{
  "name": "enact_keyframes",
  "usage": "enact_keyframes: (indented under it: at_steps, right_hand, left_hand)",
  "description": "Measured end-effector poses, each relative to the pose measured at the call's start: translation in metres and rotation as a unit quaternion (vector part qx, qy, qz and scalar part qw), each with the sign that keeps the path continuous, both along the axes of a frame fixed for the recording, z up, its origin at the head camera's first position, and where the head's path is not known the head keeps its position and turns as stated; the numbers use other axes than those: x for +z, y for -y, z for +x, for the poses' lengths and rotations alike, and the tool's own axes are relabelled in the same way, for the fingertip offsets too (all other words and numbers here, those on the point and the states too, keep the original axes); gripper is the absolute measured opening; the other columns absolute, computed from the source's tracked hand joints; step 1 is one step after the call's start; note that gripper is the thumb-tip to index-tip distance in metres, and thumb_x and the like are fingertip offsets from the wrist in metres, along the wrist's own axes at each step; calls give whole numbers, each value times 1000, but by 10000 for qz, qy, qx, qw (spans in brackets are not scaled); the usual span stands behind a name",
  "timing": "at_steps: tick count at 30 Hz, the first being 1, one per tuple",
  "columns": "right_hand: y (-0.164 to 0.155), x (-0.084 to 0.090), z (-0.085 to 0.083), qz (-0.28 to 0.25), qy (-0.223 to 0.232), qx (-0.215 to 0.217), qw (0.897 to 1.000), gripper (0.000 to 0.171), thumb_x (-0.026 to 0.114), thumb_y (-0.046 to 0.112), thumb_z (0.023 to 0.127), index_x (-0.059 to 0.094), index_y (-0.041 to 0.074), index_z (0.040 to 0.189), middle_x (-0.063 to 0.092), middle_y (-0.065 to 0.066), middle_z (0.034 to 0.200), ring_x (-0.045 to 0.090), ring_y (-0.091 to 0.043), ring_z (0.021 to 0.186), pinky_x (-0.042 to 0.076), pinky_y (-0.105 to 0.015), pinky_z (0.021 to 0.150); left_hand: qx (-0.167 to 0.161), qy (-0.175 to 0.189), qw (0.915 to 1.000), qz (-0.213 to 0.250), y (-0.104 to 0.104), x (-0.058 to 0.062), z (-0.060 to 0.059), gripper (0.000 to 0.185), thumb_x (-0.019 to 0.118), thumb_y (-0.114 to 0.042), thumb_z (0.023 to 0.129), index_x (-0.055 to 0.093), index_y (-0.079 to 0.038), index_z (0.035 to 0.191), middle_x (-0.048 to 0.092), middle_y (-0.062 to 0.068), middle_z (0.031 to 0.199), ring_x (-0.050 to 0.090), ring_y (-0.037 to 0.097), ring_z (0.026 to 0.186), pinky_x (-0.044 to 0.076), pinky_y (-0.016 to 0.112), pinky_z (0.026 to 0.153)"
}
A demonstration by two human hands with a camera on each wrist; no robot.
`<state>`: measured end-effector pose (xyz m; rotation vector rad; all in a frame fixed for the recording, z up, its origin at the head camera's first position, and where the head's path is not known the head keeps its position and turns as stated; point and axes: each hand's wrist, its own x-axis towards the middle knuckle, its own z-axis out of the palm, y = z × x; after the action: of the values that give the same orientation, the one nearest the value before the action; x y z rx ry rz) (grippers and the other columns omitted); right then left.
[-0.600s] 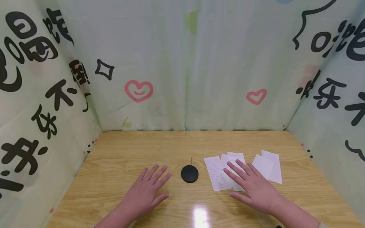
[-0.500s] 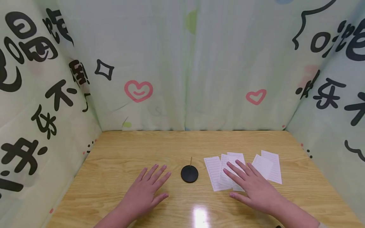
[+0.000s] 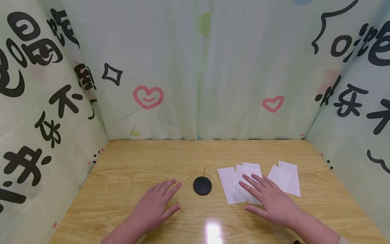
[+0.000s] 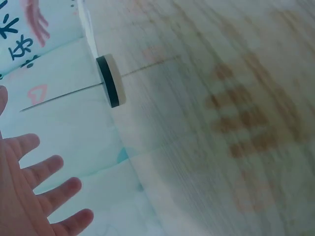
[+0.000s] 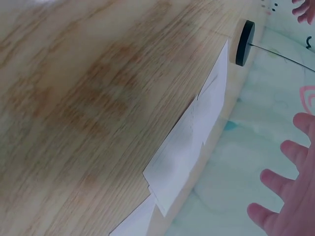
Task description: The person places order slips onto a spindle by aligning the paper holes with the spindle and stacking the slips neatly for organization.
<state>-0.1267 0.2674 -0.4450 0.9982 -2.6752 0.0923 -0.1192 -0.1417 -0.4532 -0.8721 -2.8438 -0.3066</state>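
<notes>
A bill spike (image 3: pixel 202 186) with a round black base and a thin upright pin stands mid-table. My left hand (image 3: pixel 151 208) is to its left, palm down over the wood with fingers spread and slightly bent, holding nothing. Over on the right, my right hand (image 3: pixel 272 204) hangs above lined paper slips (image 3: pixel 226 185), its fingers overlapping some of them in the head view. Two more slips (image 3: pixel 293 179) lie further right, one partly over the other. Both wrist views show the hands raised off the tabletop, with the spike (image 4: pixel 109 81) beyond the left fingers.
The wooden table (image 3: pixel 146 152) has a bright light reflection near its front. A pale printed curtain (image 3: pixel 231 67) closes off the back and both sides. A small dark object (image 3: pixel 296 242) shows at the bottom edge by the right forearm.
My left hand's fingers have bent down slightly, and the right fingers have dipped a little. The spike and the slips stay in place.
</notes>
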Motion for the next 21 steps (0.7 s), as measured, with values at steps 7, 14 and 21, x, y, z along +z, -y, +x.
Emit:
enact_keyframes:
  at_steps: [7, 14, 21]
  right_hand:
    - [-2, -1, -3, -181, 435, -222, 9986, 68, 64, 51, 92, 44, 21, 151, 43, -3, 153, 43, -33, 136, 30, -49, 106]
    - [-5, -1, -7, -187, 710, -385, 9966, 67, 62, 52, 94, 45, 19, 150, 43, -4, 152, 43, -32, 135, 33, -51, 105]
    - [-7, -1, -11, -281, 991, -566, 9931, 62, 59, 49, 97, 46, 19, 149, 45, -6, 150, 45, -33, 134, 36, -53, 104]
  left_hand:
    - [89, 306, 9989, 345, -5, 1, 0, 61, 55, -50, 98, 43, -21, 151, 51, 3, 143, 50, 26, 129, 43, 51, 100]
    - [270, 658, 9965, 445, -11, 2, -1, 61, 50, -51, 100, 41, -20, 152, 52, 5, 143, 50, 26, 130, 43, 50, 101]
    - [548, 992, 9897, 878, -16, 2, -4, 61, 48, -52, 101, 41, -18, 151, 54, 6, 141, 52, 28, 129, 42, 50, 102]
